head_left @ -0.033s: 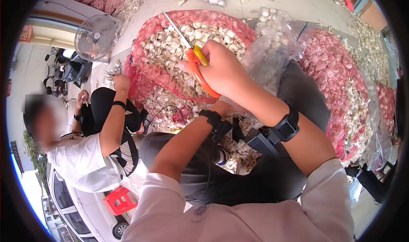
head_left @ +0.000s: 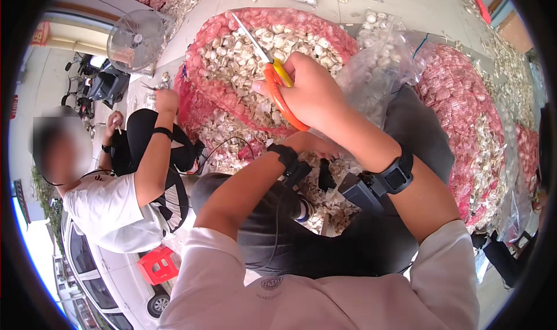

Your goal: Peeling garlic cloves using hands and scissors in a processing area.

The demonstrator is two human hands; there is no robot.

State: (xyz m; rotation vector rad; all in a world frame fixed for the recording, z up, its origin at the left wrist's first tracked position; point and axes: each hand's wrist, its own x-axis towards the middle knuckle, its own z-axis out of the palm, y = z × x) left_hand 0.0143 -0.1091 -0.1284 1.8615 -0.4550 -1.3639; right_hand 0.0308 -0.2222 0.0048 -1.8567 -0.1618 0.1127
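My right hand [head_left: 310,89] is closed around a pair of scissors [head_left: 280,95] with orange and yellow handles. Their blades look shut and point away to the upper left, over an open red mesh sack [head_left: 217,31] of garlic bulbs [head_left: 255,48]. My left hand [head_left: 313,143] sits lower, near my knees, partly covered by my right forearm. Its fingers are mostly hidden, so what it holds does not show. Garlic skins and stalk trimmings [head_left: 342,217] lie beneath and around it.
A clear plastic bag [head_left: 377,69] with garlic stands right of the sack. Farther right lies another red mesh sack [head_left: 449,92]. At left, a co-worker [head_left: 116,208] sits holding scissors, near a fan [head_left: 135,40] and a red stool [head_left: 158,265]. A thin cable [head_left: 229,138] crosses the trimmings.
The whole scene has shifted slightly in the view. A little more of my left hand shows below my right forearm. My right hand keeps its hold on the scissors.
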